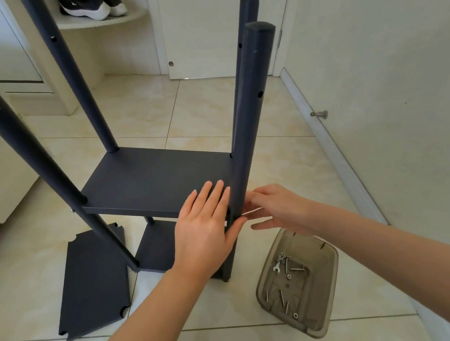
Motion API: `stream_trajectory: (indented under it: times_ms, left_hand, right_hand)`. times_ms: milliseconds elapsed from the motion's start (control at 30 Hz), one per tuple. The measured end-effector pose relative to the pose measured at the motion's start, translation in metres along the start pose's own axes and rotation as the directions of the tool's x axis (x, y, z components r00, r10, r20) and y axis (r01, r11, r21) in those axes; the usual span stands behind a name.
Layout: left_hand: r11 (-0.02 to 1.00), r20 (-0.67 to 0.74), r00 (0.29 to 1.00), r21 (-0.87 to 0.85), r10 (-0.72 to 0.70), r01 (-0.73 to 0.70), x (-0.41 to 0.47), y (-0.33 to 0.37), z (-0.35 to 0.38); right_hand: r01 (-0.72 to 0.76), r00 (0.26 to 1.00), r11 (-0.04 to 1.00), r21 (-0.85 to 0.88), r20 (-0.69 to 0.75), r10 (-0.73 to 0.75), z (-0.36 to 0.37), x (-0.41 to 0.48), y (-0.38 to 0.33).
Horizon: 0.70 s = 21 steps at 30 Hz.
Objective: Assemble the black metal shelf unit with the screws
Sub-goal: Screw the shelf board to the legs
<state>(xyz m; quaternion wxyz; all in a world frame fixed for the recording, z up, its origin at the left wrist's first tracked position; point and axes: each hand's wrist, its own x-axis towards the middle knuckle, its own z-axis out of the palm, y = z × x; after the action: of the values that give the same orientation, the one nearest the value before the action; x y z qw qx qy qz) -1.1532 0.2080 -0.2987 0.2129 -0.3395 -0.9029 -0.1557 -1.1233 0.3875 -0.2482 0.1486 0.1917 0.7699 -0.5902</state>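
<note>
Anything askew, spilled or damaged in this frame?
Nothing spilled or damaged. The two left posts lean outward while the right posts stand upright, though the wide lens may exaggerate that. One loose shelf panel lies flat on the floor; screws sit inside the tray.

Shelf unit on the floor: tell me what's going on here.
A person is part-way through the assembly. Their left hand lies flat on the upper shelf, thumb against the near right post. The right hand reaches that joint from the post's other side; whether it holds a screw is unclear. A lower shelf is already fitted, a spare panel lies on the floor, and loose screws with a small wrench sit in a brown tray.
</note>
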Motion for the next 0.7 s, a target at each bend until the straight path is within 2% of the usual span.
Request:
stream_trajectory:
  times_ms: [300,433,533,633,700]
  left_hand:
    - [0.998,-0.056,0.998,0.055,-0.003,0.006,0.002,-0.002,0.011]
    - [0.998,-0.103,0.995,0.060,0.007,-0.001,0.002,-0.002,0.015]
    - [0.998,-0.103,0.995,0.058,0.001,0.005,0.002,-0.003,0.015]
    - [0.998,-0.107,0.994,0.063,-0.009,0.016,0.002,-0.002,0.015]
    - [0.998,-0.113,0.993,0.059,-0.017,0.023,0.002,0.000,0.015]
  right_hand:
    - [-0.156,0.987,0.988,0.011,-0.046,0.157,-0.037,-0.018,0.086]
    - [-0.198,0.979,0.964,-0.180,-0.074,0.188,-0.041,-0.010,0.140]
    - [-0.250,0.967,0.904,-0.347,-0.145,0.211,-0.039,0.007,0.181]
    - [-0.266,0.964,0.757,-0.597,-0.157,0.215,-0.037,0.027,0.212]
    - [-0.254,0.965,0.661,-0.706,-0.146,0.215,-0.034,0.038,0.227]
